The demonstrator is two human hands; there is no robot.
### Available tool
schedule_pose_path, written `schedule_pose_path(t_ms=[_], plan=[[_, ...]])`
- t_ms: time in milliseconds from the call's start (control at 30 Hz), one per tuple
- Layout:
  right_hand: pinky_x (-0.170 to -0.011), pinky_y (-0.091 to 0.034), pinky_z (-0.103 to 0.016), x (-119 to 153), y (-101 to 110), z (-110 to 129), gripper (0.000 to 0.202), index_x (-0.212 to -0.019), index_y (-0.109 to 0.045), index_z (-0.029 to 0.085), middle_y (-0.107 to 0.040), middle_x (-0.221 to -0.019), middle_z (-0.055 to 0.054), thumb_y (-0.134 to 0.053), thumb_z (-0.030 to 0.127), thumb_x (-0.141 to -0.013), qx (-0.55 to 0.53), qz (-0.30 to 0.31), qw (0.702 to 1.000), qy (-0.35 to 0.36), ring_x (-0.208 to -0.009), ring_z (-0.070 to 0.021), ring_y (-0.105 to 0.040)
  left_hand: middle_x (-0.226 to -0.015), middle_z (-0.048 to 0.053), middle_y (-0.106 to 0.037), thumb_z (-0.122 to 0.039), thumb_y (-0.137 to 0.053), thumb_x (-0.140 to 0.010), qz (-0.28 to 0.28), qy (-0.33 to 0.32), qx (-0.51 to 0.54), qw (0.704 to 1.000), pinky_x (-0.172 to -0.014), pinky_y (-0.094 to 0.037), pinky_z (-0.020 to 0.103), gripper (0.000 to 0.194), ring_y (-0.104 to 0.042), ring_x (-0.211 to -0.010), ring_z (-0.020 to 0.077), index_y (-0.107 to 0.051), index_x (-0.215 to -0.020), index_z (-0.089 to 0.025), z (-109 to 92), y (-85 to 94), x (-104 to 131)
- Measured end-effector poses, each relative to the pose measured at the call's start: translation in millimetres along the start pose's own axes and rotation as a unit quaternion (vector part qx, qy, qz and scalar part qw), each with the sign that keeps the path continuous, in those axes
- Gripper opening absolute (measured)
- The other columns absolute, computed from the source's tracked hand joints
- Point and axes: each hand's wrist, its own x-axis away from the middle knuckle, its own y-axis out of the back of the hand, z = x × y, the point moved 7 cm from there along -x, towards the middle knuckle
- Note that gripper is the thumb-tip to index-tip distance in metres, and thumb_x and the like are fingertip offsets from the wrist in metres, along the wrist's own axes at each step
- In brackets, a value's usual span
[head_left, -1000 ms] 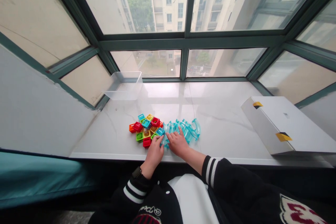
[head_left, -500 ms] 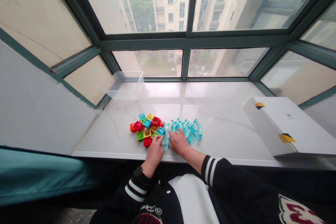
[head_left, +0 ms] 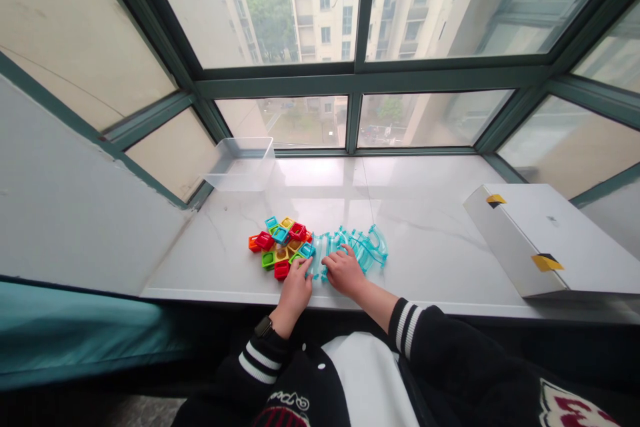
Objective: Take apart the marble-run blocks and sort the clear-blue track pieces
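A heap of small cube blocks point(head_left: 264, 240) in red, blue, green, yellow and orange lies on the white sill. Right beside it spreads a group of clear blue plastic track pieces point(head_left: 371, 248), some curved. Between my hands a straight clear track piece point(head_left: 319, 255) lies flat. My left hand point(head_left: 297, 287) rests at the heap's front right, its extended fingertips touching the left side of that straight piece. Over the near side of the track pieces is my right hand point(head_left: 344, 271), palm down, with fingers apart and touching them. Its fingers partly cover the pieces below.
A clear plastic bin point(head_left: 240, 180) stands at the back left by the window. To the right lies a large white box point(head_left: 565, 233) with yellow and black tabs. The sill's front edge point(head_left: 425, 309) runs close in front of my body, and window frames enclose the back.
My right hand has shifted slightly to the right over the track pieces, opening a wider gap from my left hand. My left hand stays nearly still.
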Motion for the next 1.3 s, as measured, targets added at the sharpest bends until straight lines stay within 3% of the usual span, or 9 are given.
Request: schedule_pose_path(t_ms=[400,567,700,800,900,967,1067,1167,1300], plan=[[-0.118,-0.03,-0.045,19.1,29.6,-17.9,0.03,-0.113,-0.068,0.023,-0.072,-0.104,-0.005,-0.054,0.012,-0.089,-0.125,-0.131,0.983,-0.032,-0.102,-0.0228,-0.064,-0.131,0.012,-0.06,-0.015,-0.054,-0.095,-0.007,-0.039,-0.008,0.999,-0.106,-0.058,0.045,0.045,-0.066,-0.119,0.0264,-0.065,-0.137,-0.023,-38.8,-8.2,-6.6],[-0.122,-0.026,-0.049,19.9,29.5,-15.1,0.032,-0.118,-0.07,0.025,-0.071,-0.111,-0.006,-0.056,0.017,-0.09,-0.128,-0.118,0.985,-0.019,-0.108,-0.0248,-0.062,-0.127,0.01,-0.064,-0.015,-0.057,-0.092,0.049,-0.076,-0.003,0.996,-0.101,-0.059,0.043,0.044,-0.067,-0.113,0.0248,-0.062,-0.135,-0.024,-49.6,-25.0,-4.4],[-0.121,-0.027,-0.052,23.1,38.6,-15.9,0.036,-0.122,-0.072,0.028,-0.066,-0.124,-0.008,-0.059,0.022,-0.089,-0.113,-0.114,0.987,-0.009,-0.12,-0.0291,-0.056,-0.119,0.009,-0.066,-0.019,-0.058,-0.093,0.03,-0.09,-0.004,0.995,-0.106,-0.055,0.048,0.03,-0.065,-0.117,0.027,-0.062,-0.122,-0.022,-50.3,-21.8,-4.1],[-0.12,-0.031,-0.054,29.9,51.5,-40.5,0.042,-0.133,-0.068,0.028,-0.061,-0.135,-0.01,-0.057,0.027,-0.093,-0.096,-0.142,0.984,-0.052,-0.129,-0.0328,-0.051,-0.118,0.011,-0.065,-0.026,-0.056,-0.098,-0.001,-0.062,0.008,0.998,-0.105,-0.054,0.049,0.022,-0.064,-0.116,0.0271,-0.059,-0.119,-0.022,-44.8,-14.5,-6.1],[-0.12,-0.032,-0.056,42.9,60.0,-92.5,0.049,-0.146,-0.059,0.026,-0.054,-0.145,-0.013,-0.054,0.035,-0.098,-0.056,-0.18,0.968,-0.168,-0.138,-0.0357,-0.045,-0.132,0.014,-0.061,-0.035,-0.053,-0.103,-0.003,-0.058,0.03,0.998,-0.113,-0.049,0.05,0.035,-0.06,-0.129,0.0281,-0.053,-0.136,-0.022,-45.6,-17.4,-8.5],[-0.121,-0.032,-0.058,52.5,55.9,-126.7,0.056,-0.152,-0.053,0.025,-0.049,-0.152,-0.015,-0.053,0.046,-0.1,-0.031,-0.172,0.956,-0.237,-0.143,-0.0378,-0.041,-0.149,0.017,-0.052,-0.042,-0.054,-0.104,0.01,-0.056,0.037,0.998,-0.119,-0.044,0.052,0.048,-0.051,-0.143,0.0299,-0.047,-0.148,-0.023,-48.4,-26.1,-11.1],[-0.12,-0.032,-0.06,59.1,33.0,-151.1,0.066,-0.157,-0.048,0.029,-0.044,-0.16,-0.015,-0.054,0.06,-0.099,-0.029,-0.086,0.965,-0.246,-0.148,-0.0392,-0.039,-0.169,0.017,-0.031,-0.05,-0.061,-0.1,0.032,-0.05,0.032,0.998,-0.124,-0.037,0.056,0.066,-0.033,-0.157,0.0347,-0.038,-0.159,-0.028,-52.9,-44.1,-16.7],[-0.119,-0.035,-0.057,62.5,13.2,-147.9,0.072,-0.159,-0.045,0.03,-0.043,-0.163,-0.014,-0.058,0.064,-0.097,-0.032,-0.036,0.974,-0.222,-0.148,-0.0371,-0.041,-0.172,0.017,-0.026,-0.051,-0.066,-0.097,0.055,-0.064,0.025,0.996,-0.126,-0.031,0.062,0.075,-0.025,-0.16,0.0388,-0.035,-0.162,-0.029,-56.2,-62.1,-22.8],[-0.12,-0.037,-0.055,61.9,3.6,-132.0,0.067,-0.157,-0.047,0.026,-0.045,-0.163,-0.015,-0.059,0.058,-0.099,-0.03,-0.048,0.974,-0.218,-0.146,-0.0341,-0.046,-0.167,0.018,-0.037,-0.041,-0.065,-0.097,0.059,-0.092,0.028,0.994,-0.126,-0.033,0.061,0.076,-0.033,-0.157,0.0361,-0.031,-0.163,-0.025,-53.6,-73.2,-28.0]])
